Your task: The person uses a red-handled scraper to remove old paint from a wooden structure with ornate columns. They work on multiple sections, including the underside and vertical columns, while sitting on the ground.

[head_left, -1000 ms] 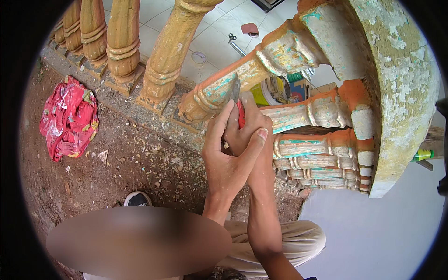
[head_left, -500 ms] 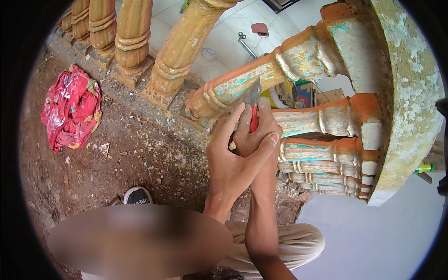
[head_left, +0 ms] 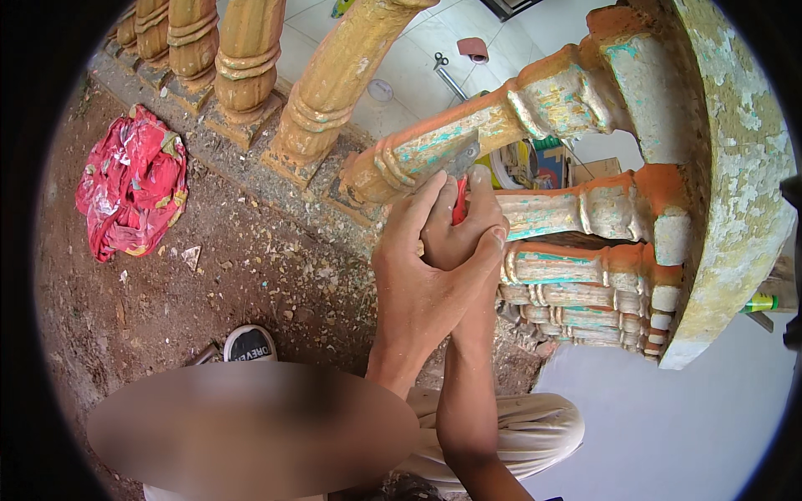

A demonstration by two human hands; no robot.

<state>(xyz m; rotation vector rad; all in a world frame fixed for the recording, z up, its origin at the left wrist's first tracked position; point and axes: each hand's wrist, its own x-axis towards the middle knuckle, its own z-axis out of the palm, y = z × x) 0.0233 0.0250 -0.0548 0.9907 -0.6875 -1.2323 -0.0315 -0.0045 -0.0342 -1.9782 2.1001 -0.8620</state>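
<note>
The right hand (head_left: 469,235) is closed around the red handle (head_left: 460,200) of a scraper (head_left: 459,159), with the left hand (head_left: 422,271) wrapped over it. The blade lies over the flaking baluster (head_left: 493,121), up from the near edge of the plinth (head_left: 238,174); contact is unclear. The tool looks light and stiff, best gripped by its handle. A dark shoe (head_left: 249,344) carries pale lettering.

Red handle (head_left: 460,200) mostly behind the fingers (head_left: 481,185)
</note>
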